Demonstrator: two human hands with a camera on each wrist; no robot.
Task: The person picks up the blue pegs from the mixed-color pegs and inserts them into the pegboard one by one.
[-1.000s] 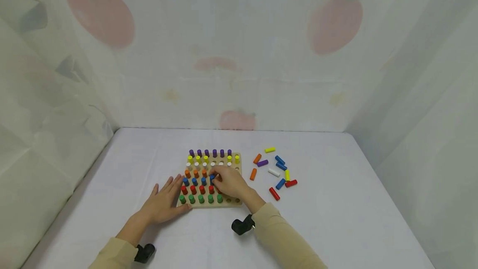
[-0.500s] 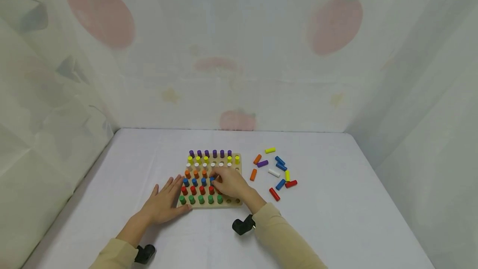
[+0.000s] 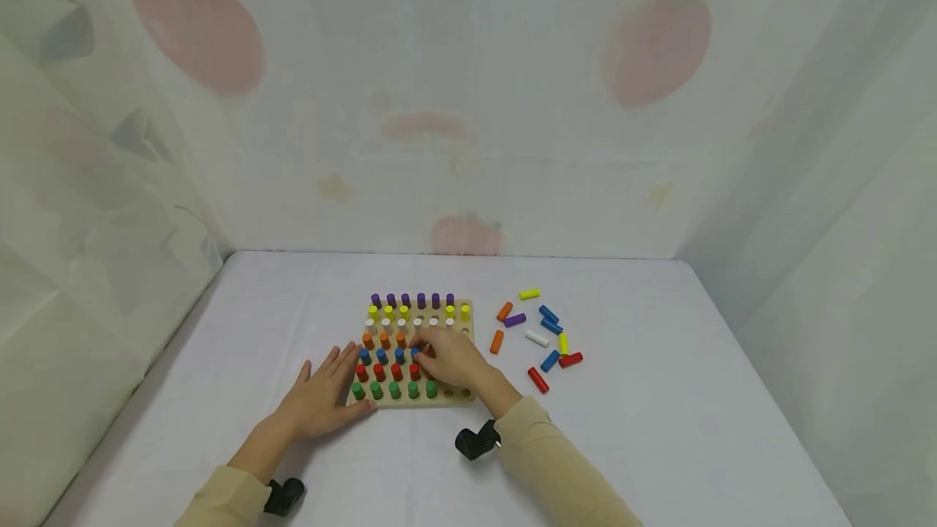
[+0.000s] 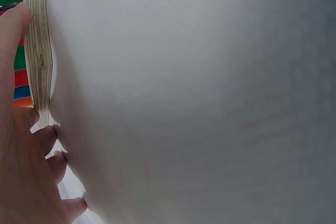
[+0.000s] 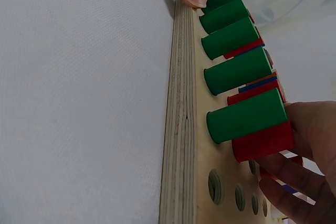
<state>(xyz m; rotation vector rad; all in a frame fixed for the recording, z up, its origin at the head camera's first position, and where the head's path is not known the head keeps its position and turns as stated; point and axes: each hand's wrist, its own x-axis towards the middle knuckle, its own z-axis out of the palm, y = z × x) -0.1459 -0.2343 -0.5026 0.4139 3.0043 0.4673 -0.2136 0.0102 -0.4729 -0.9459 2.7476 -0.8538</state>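
Note:
A wooden pegboard [image 3: 439, 403] holds rows of coloured pegs: purple, yellow, white, orange, blue, red and green. My left hand [image 3: 315, 403] lies flat along its left side, with fingers spread and the thumb on the near corner. Over the middle of the board, my right hand [image 3: 452, 360] pinches a blue peg [image 3: 415, 354] at the end of the blue row. The hand hides part of the board, and the peg's lower end is not visible. In the right wrist view, green pegs [image 5: 247, 116] stand along the near edge beside several bare holes [image 5: 215, 187].
Loose pegs lie on the white table right of the board, among them a purple peg [image 3: 515, 320], a white peg [image 3: 538, 338], a red peg [image 3: 538, 381] and an orange peg [image 3: 497, 341]. A patterned curtain [image 3: 468, 128] hangs behind the table.
The blue peg in my right hand shows slightly less above the board than a second ago. Both hands stay almost in place.

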